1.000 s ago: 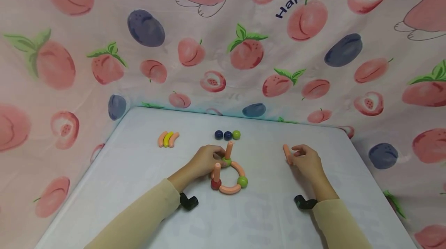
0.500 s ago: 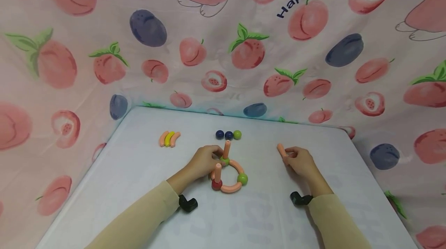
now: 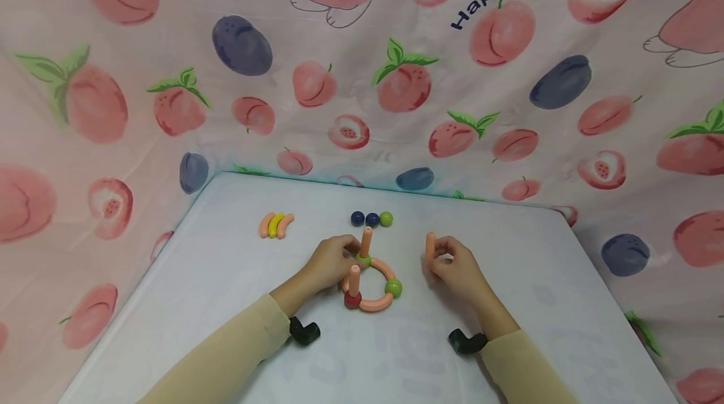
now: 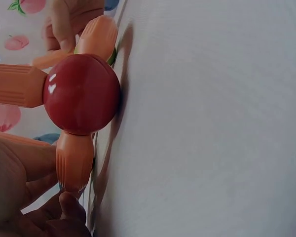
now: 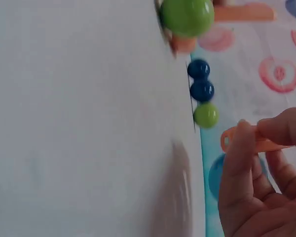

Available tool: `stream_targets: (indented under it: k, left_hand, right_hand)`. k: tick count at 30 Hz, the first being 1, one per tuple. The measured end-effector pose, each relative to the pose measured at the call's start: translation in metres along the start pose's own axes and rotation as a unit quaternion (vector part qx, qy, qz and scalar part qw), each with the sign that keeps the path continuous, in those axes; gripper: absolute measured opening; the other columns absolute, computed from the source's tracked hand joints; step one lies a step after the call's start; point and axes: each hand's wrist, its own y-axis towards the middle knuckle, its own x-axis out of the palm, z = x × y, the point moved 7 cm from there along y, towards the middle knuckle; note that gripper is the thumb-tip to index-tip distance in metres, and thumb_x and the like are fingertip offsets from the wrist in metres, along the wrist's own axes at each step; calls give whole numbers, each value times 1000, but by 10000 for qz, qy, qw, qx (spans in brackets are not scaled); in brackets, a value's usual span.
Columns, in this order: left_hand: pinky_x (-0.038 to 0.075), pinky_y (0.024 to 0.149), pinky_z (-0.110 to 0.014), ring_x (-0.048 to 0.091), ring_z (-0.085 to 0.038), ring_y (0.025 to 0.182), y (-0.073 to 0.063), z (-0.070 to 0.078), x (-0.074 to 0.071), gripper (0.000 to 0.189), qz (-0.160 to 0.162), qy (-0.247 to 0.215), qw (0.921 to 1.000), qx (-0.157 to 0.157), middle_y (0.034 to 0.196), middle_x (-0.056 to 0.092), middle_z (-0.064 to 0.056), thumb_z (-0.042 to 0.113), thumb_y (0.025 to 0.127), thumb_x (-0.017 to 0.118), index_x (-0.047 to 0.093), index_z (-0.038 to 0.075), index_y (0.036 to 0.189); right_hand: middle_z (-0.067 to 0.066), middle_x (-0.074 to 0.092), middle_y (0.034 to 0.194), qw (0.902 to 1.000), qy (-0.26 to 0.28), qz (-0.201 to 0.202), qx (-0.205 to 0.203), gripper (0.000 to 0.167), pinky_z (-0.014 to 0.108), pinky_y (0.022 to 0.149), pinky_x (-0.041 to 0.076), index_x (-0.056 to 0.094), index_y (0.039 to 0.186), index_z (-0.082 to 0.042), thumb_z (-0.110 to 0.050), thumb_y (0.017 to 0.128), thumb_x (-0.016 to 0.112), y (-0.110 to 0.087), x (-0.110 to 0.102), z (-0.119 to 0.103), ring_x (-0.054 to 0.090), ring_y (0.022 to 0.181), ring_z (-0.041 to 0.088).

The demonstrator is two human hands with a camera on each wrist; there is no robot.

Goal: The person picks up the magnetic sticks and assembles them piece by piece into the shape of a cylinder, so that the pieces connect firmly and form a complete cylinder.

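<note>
A toy ring of curved orange rods (image 3: 377,305) joined by balls lies on the white table. It has a red ball (image 3: 352,300) at the near left and a green ball (image 3: 393,288) at the right. Straight orange rods stand up from the red ball and from a green ball (image 3: 364,261) at the back. My left hand (image 3: 332,261) grips the ring's left side; in the left wrist view its fingers pinch the curved rod (image 4: 75,160) beside the red ball. To the ring's right, my right hand (image 3: 459,269) pinches a straight orange rod (image 3: 430,248), held upright above the table.
Two curved orange pieces with a yellow piece (image 3: 276,226) between them lie at the back left. Behind the ring, two dark blue balls (image 3: 372,220) and a green ball (image 3: 386,218) sit in a row. A fruit-print cloth (image 3: 390,134) hangs behind the table.
My right hand has moved left toward the ring, and its rod has turned from leaning to upright. The left hand keeps its grip, with the ring shifted only slightly.
</note>
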Motion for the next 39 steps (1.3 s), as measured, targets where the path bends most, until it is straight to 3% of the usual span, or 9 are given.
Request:
stream_targets:
  k: [7, 14, 24, 29, 34, 39]
  left_hand:
    - [48, 82, -33, 61, -18, 95, -1, 1, -1, 22, 75, -11, 9999, -77, 113, 77, 1, 22, 91, 86, 77, 18, 111]
    - [47, 78, -33, 60, -19, 91, -3, -1, -2, 22, 118, -40, 9998, -122, 113, 77, 0, 21, 91, 85, 76, 18, 110]
    - [51, 80, -33, 62, -19, 91, -8, -1, -5, 21, 123, -3, 9998, -186, 111, 76, -1, 22, 92, 83, 75, 16, 111]
    - [50, 72, -31, 61, -18, 84, -12, -2, -6, 21, 153, 43, 9994, -309, 109, 75, -2, 20, 92, 83, 74, 16, 110]
    - [49, 64, -30, 59, -17, 78, -15, -4, -7, 22, 205, 94, 9992, -341, 109, 74, -2, 20, 92, 85, 72, 15, 109]
    - [50, 68, -30, 60, -17, 82, -19, -6, -8, 24, 230, 116, 9989, -398, 110, 75, -1, 24, 92, 86, 71, 16, 109]
  right_hand:
    - [17, 64, 122, 9980, 338, -302, -447, 38, 27, 69, 62, 64, 132, -2, -1, 95, 73, -18, 29, -27, 72, 81, 17]
    - [19, 74, 123, 9938, 90, -451, -1012, 32, 27, 70, 62, 72, 125, -2, -4, 94, 81, -31, 47, -46, 72, 84, 16]
    - [3, 73, 112, 9947, -234, -433, -898, 29, 25, 72, 60, 73, 121, -14, -7, 94, 82, -33, 57, -43, 69, 93, 18]
    - [2, 71, 111, 9948, -254, -339, -926, 30, 25, 71, 59, 74, 120, -19, -8, 94, 83, -32, 59, -44, 69, 93, 18]
    - [4, 71, 113, 9947, -310, -258, -943, 32, 25, 68, 60, 73, 124, -15, -9, 94, 83, -30, 61, -44, 69, 91, 18]
    - [4, 72, 115, 9951, -448, -235, -854, 32, 25, 67, 59, 73, 124, -13, -9, 94, 83, -29, 64, -45, 69, 92, 17]
